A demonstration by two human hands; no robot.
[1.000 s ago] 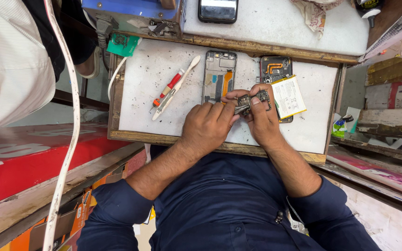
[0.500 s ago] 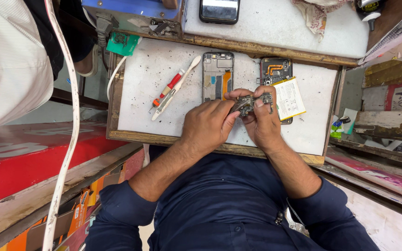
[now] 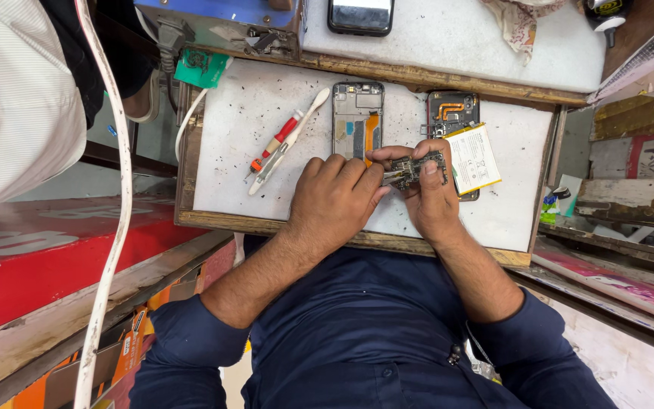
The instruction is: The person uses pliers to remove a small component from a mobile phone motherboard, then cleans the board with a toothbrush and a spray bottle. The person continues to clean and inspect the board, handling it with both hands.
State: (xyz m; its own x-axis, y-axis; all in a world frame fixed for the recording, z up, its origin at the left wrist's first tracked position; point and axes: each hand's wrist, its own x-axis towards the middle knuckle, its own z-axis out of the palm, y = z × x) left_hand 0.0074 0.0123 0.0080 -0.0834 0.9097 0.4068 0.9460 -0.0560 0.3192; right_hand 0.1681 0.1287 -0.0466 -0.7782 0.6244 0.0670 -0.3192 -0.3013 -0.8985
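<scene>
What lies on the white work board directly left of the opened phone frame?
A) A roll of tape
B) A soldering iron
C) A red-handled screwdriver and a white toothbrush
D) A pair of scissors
C: a red-handled screwdriver and a white toothbrush lie side by side on the white work board, left of the opened phone frame, away from both hands.

Matt, speckled white work board (image 3: 266,121) in rough wooden frame; glossy yellow battery (image 3: 474,159); metallic circuit board (image 3: 415,168).
</scene>
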